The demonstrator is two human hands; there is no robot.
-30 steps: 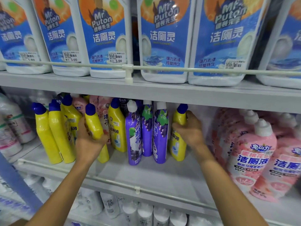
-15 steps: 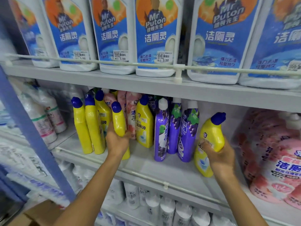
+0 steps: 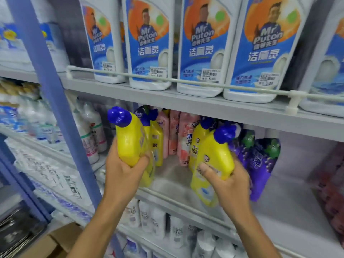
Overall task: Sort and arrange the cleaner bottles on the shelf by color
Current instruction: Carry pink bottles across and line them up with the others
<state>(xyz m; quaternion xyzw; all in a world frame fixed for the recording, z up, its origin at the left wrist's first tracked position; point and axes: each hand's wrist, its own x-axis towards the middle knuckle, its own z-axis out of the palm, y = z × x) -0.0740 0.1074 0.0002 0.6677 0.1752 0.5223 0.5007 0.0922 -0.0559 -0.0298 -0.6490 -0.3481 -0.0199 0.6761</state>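
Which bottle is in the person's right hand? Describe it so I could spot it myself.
Find the row of big white jugs on the upper shelf, then drop to the shelf below. Just left of the purple bottles, the right hand grips a yellow bottle with a blue cap, tilted right. Unlike the other yellow bottle in the left hand, it shows its printed label.

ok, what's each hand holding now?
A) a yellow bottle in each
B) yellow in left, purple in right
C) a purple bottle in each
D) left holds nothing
A: the left hand grips a yellow bottle and the right hand grips a second yellow bottle, both tilted.
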